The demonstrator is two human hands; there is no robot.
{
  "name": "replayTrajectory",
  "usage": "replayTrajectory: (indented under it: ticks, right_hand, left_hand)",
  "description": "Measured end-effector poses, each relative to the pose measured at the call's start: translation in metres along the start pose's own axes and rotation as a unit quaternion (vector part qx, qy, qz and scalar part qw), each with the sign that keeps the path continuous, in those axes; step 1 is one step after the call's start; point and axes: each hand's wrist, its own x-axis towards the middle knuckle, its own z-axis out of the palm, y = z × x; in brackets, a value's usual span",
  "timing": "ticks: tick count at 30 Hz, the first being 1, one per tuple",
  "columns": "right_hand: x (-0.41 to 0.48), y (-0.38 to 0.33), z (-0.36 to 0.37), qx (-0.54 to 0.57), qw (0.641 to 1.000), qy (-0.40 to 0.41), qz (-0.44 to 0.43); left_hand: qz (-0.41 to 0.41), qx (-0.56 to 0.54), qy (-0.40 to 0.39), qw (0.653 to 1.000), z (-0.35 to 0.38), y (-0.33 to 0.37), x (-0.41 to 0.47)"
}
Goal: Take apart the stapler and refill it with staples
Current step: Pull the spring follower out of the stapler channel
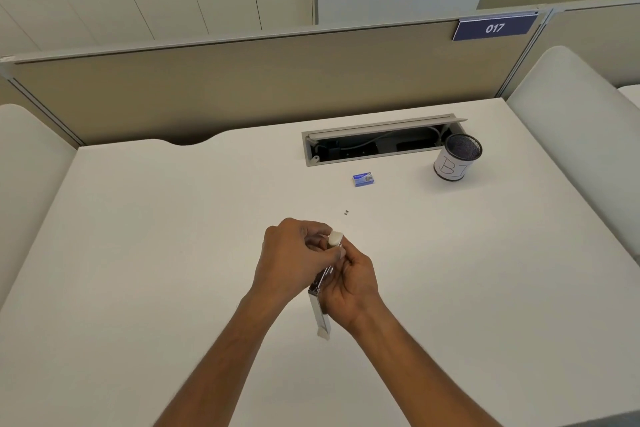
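I hold a small stapler [319,308] above the white desk, its chrome body pointing toward me with a white tip at each end. My left hand [294,256] grips its far part, fingers curled near the white cap [335,238]. From the right side, my right hand [353,291] wraps round the middle of the metal body. A blue staple box [363,179] lies shut on the desk beyond my hands. Between the box and my hands lies a tiny bit of staples [346,212]. The stapler's middle is hidden by my fingers.
A black mesh pen cup [456,158] with a white label stands at the back right. Beside it is an open cable tray [377,142] set in the desk [173,253]. A partition [242,87] closes the far edge; white chair backs stand at both sides.
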Motion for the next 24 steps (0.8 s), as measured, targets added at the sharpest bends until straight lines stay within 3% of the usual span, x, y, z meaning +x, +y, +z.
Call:
replayTrajectory:
  ticks: [3,7,11,19,24]
  right_hand:
    - [0.003,-0.003,-0.002,0.013,1.0,-0.008,0.009]
    - [0.005,-0.007,-0.01,0.025,0.999,-0.035,0.024]
    - [0.008,-0.014,-0.012,0.031,0.998,-0.051,0.021]
    - [0.02,-0.034,-0.012,0.002,1.0,-0.025,-0.004]
    - [0.035,-0.059,-0.007,-0.069,0.995,0.056,-0.051]
  left_hand:
    - [-0.022,-0.004,-0.025,0.999,0.003,-0.007,0.003]
    - [-0.09,-0.171,-0.062,0.979,-0.002,-0.019,0.006]
    - [-0.111,-0.327,-0.096,0.934,-0.006,-0.031,0.007]
    - [-0.155,-0.513,-0.096,0.839,0.003,-0.051,0.016]
    - [-0.186,-0.605,-0.055,0.772,0.008,-0.062,0.023]
